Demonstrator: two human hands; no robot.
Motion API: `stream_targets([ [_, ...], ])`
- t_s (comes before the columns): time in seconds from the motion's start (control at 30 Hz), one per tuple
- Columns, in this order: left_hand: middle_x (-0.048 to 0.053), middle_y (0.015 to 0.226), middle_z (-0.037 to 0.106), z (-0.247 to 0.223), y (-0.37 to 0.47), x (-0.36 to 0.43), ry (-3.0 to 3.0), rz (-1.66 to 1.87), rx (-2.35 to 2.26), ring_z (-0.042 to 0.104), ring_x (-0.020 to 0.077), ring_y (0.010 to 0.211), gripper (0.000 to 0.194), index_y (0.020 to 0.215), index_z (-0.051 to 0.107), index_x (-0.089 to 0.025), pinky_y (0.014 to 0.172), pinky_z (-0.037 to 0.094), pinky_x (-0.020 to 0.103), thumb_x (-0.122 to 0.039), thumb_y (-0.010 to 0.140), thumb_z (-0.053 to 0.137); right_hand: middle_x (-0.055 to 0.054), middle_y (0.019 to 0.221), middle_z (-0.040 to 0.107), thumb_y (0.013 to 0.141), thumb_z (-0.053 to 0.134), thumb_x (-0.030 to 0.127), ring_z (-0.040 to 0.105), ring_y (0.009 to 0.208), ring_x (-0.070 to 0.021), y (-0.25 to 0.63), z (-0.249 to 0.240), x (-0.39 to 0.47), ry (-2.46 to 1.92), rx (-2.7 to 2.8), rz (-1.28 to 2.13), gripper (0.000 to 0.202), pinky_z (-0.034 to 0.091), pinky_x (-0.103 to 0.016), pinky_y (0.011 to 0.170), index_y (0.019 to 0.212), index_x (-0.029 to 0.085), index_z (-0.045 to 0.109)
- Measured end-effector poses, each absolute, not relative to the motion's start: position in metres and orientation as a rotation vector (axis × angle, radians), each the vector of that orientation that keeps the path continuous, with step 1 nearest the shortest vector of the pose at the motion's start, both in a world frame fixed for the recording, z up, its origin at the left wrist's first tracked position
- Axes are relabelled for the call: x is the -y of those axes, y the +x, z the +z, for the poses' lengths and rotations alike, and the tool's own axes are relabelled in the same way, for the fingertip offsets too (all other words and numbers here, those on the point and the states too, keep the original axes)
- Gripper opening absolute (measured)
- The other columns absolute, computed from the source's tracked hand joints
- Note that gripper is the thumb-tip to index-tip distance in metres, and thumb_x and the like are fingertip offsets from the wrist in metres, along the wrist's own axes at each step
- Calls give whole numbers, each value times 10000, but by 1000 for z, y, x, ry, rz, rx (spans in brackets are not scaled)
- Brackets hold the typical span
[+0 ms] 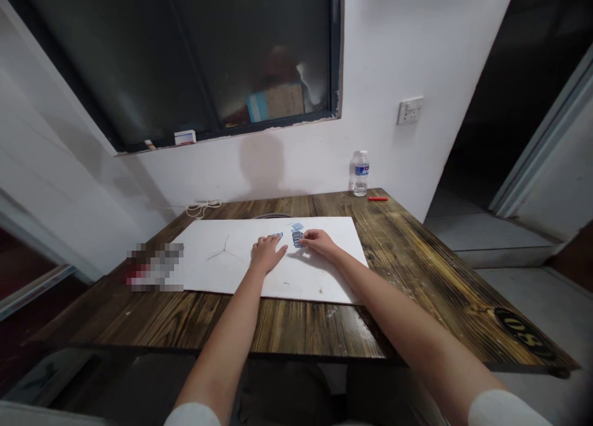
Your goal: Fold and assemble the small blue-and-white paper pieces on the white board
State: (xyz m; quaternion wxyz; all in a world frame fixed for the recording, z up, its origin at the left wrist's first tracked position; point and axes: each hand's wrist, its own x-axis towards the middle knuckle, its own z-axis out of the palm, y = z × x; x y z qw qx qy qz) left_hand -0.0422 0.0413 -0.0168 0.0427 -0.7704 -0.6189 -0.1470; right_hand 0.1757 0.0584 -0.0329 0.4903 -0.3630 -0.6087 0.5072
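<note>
A white board (194, 265) lies flat on the wooden table. My left hand (265, 253) rests palm down on it, fingers stretched out and thumb apart. Its fingertips are at a small blue-and-white piece (278, 234), partly covered. To the right, my right hand (319, 242) is closed in a pinch at the edge of a row of small blue-edged rectangular pieces (297, 239). Whatever is between these fingertips is too small to make out. Just above that row lies another tilted blue-edged piece (298, 226). Thin dark lines (225, 250) branch across the board's left part.
At the back right stand a water bottle (361, 174) and a red pen-like object (378, 199). A pale cord (202, 207) lies coiled at the back left. A blurred-out item (160, 267) overlaps the board's left edge. Behind the table are a wall and window.
</note>
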Motion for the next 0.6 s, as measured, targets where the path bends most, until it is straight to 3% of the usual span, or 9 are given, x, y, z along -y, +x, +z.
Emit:
stream_targets([
  [0.2,114,1165,639,-12,-41,-38,-2307,-449,1884,496,319,1134,318,1096,711,-256,945,390,439,-442,912,530,-2,585,585,582,824,534,454,528,-109,176,-34,-58,-877,1485,1238,427,345,-281,519,667,171,616],
  [0.33,106,1100,666,-12,-43,-40,-2315,-549,1878,520,301,1136,199,861,708,-225,951,407,421,-364,895,571,2,581,578,581,825,533,446,522,-105,176,-34,-59,-882,1484,1240,431,336,-279,513,665,169,612],
  [0.43,108,1077,682,-14,-45,-41,-2380,-599,1832,531,286,1172,129,885,681,-208,969,412,400,-303,876,595,-4,586,583,585,824,529,453,527,-109,176,-34,-59,-881,1492,1235,425,341,-282,513,665,169,614],
  [0.6,95,994,704,-10,-46,-35,-2475,-599,1828,611,251,1022,116,932,686,-205,906,441,357,-253,868,602,-7,597,593,593,818,526,454,531,-108,176,-35,-59,-878,1490,1218,416,361,-284,516,675,168,621],
])
